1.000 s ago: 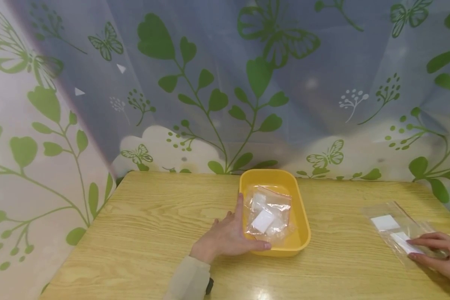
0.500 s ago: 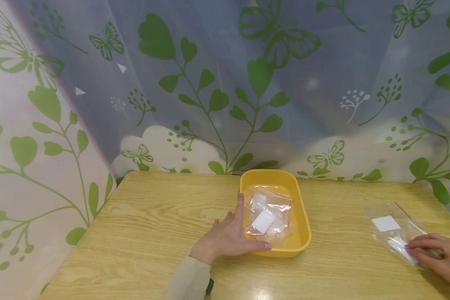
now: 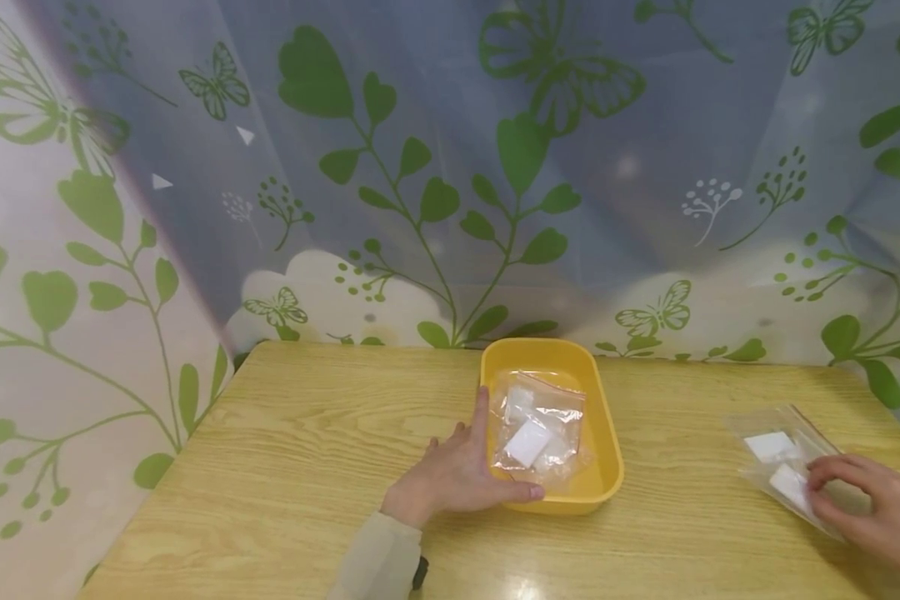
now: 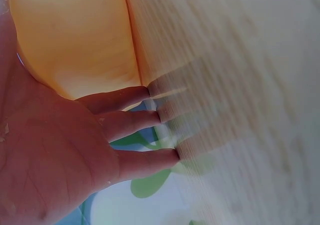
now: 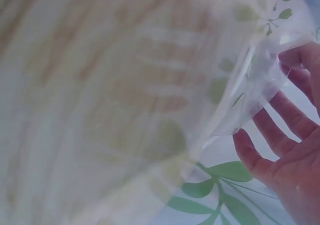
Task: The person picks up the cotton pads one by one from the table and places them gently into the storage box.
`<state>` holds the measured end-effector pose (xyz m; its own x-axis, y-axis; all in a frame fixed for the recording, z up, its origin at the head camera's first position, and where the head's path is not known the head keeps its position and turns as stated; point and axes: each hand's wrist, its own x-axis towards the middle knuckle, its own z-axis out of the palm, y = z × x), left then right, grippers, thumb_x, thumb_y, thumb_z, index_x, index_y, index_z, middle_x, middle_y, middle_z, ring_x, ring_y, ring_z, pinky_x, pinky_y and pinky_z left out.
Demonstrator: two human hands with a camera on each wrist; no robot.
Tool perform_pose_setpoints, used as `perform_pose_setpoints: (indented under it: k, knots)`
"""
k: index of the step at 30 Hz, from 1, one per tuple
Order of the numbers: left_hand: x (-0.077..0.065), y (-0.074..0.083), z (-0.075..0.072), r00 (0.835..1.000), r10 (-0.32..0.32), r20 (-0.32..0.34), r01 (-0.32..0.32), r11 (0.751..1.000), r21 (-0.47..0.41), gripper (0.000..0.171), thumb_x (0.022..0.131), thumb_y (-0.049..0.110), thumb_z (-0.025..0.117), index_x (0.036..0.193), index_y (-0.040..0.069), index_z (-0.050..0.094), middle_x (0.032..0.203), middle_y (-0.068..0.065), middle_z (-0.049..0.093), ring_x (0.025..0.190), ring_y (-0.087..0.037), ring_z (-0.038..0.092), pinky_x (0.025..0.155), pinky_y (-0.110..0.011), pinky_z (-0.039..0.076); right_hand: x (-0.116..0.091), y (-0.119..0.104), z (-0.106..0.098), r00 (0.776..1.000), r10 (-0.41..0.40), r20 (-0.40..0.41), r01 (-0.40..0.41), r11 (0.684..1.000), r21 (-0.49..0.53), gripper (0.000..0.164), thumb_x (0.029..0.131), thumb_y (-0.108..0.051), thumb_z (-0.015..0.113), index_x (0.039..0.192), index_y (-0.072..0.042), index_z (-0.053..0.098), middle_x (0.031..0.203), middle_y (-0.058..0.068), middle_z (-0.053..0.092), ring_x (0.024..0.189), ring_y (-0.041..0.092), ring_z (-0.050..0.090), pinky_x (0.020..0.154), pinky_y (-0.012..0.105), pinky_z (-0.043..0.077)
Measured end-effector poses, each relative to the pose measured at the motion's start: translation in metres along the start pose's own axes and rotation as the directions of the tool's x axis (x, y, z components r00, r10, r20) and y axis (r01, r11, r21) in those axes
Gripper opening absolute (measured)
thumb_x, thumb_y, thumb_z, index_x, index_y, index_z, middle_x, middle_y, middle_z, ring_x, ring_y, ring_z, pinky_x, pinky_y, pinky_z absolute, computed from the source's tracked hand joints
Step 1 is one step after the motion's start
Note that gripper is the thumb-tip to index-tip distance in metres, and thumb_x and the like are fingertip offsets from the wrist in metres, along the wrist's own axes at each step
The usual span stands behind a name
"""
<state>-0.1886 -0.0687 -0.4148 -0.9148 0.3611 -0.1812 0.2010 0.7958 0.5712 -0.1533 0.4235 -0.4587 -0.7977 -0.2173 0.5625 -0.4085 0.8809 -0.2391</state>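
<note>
My left hand [image 3: 457,475] lies against the near-left corner of a yellow plastic tray [image 3: 610,442], thumb on the near rim and index finger along the left side. In the left wrist view the other fingers of that hand [image 4: 60,145] stretch straight down to the tabletop. Inside the tray lie clear zip bags [image 3: 566,408] with white labels. At the right, my right hand [image 3: 870,504] pinches the edge of a clear zip bag [image 3: 791,487] between thumb and index finger. It overlaps another labelled bag [image 3: 768,446]. The right wrist view shows the pinched plastic [image 5: 265,80] lifted, other fingers spread loosely.
A wood-grain table [image 3: 307,433] carries everything. Behind it hangs a curtain [image 3: 420,167] printed with green leaves and butterflies, and a similar printed panel [image 3: 82,333] stands along the left side.
My right hand has raised the near edge of the upper bag slightly, and its label has shifted up and left. The left hand and tray have stayed in place.
</note>
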Motion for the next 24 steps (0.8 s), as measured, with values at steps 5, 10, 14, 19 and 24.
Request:
perform_pose_setpoints:
  k: [5,10,14,19,24]
  knots:
    - [0.000,0.000,0.000,1.000,0.001,-0.002,-0.001,1.000,0.003,0.140,0.074,0.084,0.068,0.163,0.021,-0.020,0.160,-0.026,0.040,0.153,-0.043,0.031,0.122,-0.071,0.020,0.006,-0.008,-0.001,0.999,-0.025,-0.025,0.025,1.000,0.003,0.046,0.053,-0.006,0.095,0.075,-0.032,0.064,0.097,-0.040,0.054,0.095,-0.037,0.034,0.066,-0.001,0.036]
    - [0.000,0.001,0.000,1.000,-0.004,-0.004,0.004,1.000,0.013,0.140,0.073,0.084,0.068,0.163,0.021,-0.019,0.160,-0.026,0.039,0.153,-0.043,0.031,0.122,-0.071,0.020,0.009,-0.014,-0.002,0.996,-0.075,-0.054,0.076,0.997,0.024,0.048,0.053,-0.006,0.095,0.075,-0.034,0.064,0.099,-0.039,0.057,0.100,-0.038,0.035,0.067,0.000,0.038]
    - [0.000,0.000,0.000,1.000,-0.008,-0.001,0.008,1.000,0.012,0.140,0.073,0.084,0.067,0.163,0.022,-0.019,0.161,-0.025,0.039,0.153,-0.043,0.031,0.122,-0.071,0.019,0.012,-0.021,-0.003,0.995,-0.080,-0.056,0.081,0.997,0.018,0.048,0.054,-0.006,0.095,0.076,-0.035,0.064,0.099,-0.037,0.058,0.100,-0.038,0.035,0.067,-0.001,0.039]
    - [0.000,0.000,-0.001,1.000,-0.007,0.005,0.007,1.000,0.001,0.139,0.074,0.085,0.067,0.163,0.023,-0.020,0.160,-0.024,0.040,0.154,-0.042,0.030,0.122,-0.071,0.019,0.016,-0.030,-0.004,0.994,-0.095,-0.046,0.096,0.995,0.020,0.047,0.054,-0.004,0.095,0.076,-0.033,0.066,0.097,-0.029,0.064,0.101,-0.036,0.037,0.065,-0.002,0.040]
    - [-0.001,-0.001,0.000,1.000,-0.010,0.009,0.010,1.000,0.000,0.139,0.073,0.085,0.067,0.162,0.025,-0.021,0.161,-0.025,0.039,0.154,-0.043,0.030,0.123,-0.070,0.019,0.019,-0.039,-0.004,0.996,-0.092,-0.005,0.092,0.996,0.008,0.051,0.053,0.000,0.094,0.078,-0.035,0.067,0.098,-0.023,0.066,0.091,-0.027,0.048,0.061,0.000,0.041]
